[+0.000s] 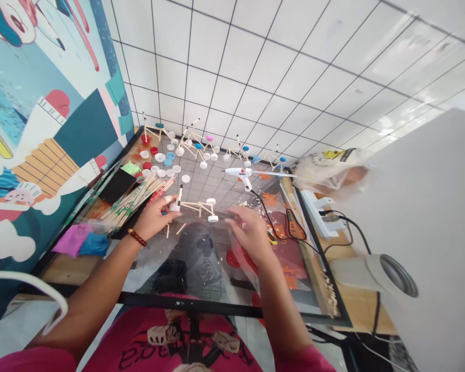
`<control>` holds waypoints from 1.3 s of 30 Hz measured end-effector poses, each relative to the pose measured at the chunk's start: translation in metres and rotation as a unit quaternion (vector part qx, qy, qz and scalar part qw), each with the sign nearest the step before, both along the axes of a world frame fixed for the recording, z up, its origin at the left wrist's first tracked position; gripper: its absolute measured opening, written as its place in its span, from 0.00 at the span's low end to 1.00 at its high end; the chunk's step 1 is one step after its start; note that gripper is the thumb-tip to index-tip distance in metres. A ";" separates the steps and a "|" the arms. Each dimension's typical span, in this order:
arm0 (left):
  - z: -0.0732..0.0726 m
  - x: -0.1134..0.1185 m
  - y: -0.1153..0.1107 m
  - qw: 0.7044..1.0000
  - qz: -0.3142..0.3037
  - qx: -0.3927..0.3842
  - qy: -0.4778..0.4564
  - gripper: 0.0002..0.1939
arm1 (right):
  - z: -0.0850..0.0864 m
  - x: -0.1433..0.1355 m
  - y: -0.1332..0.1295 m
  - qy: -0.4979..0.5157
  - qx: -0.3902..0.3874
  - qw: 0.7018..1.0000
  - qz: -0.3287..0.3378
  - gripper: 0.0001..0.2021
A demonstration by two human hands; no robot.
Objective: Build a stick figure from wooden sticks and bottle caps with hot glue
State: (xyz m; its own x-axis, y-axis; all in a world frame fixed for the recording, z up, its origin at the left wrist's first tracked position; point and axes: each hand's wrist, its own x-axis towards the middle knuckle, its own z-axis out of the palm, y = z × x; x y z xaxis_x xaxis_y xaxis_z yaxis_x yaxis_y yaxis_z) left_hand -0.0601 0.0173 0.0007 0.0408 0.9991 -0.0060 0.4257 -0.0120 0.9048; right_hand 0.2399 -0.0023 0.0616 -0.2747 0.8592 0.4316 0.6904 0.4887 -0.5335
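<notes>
My left hand (155, 216) is closed on a small stick car (197, 206) with bottle-cap wheels, gripping it by the white cap at its left end. A short dark-tipped stick stands up from that end. Two white caps (212, 218) form the wheels at the right end. My right hand (251, 231), slightly blurred, hovers to the right of the car, fingers bent and thumb apart, with nothing visible in it. Beyond it a white glue gun (240, 174) lies on the glass table (201, 186), a clear glue stick extending from its back.
Several finished stick cars (201, 147) line the back edge beside loose caps (160, 157). Wooden sticks (134, 201) and a black box (118, 185) lie left. A black cable (269, 219) runs right towards a white power strip (321, 214). A plastic bag (333, 168) sits at the back right.
</notes>
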 end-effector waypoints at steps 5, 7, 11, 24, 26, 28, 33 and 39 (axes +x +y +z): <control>0.005 0.001 -0.001 1.000 -0.006 0.005 -0.013 0.31 | -0.021 -0.048 0.048 -0.081 -0.074 0.993 0.053 0.21; 0.006 0.002 -0.001 1.000 -0.006 0.007 -0.019 0.30 | -0.028 -0.053 0.056 -0.097 -0.086 0.989 0.069 0.19; 0.005 0.002 0.000 0.999 0.001 -0.001 -0.041 0.31 | -0.038 -0.055 0.057 -0.060 -0.082 0.990 0.093 0.11; 0.005 0.002 0.004 0.999 0.007 -0.015 -0.045 0.32 | -0.048 -0.063 0.052 0.027 -0.064 0.996 0.055 0.08; 0.005 0.003 0.005 0.999 0.006 -0.015 -0.048 0.32 | -0.050 -0.063 0.051 0.038 -0.059 0.996 0.047 0.08; 0.005 0.003 0.005 0.999 0.005 -0.009 -0.049 0.31 | -0.050 -0.064 0.050 0.048 -0.057 0.996 0.045 0.08; 0.002 0.002 0.007 0.999 0.001 -0.014 -0.046 0.31 | -0.051 -0.065 0.050 0.061 -0.060 0.995 0.044 0.08; 0.005 0.003 0.006 0.999 0.000 0.002 -0.034 0.31 | -0.049 -0.065 0.051 0.054 -0.053 0.996 0.042 0.08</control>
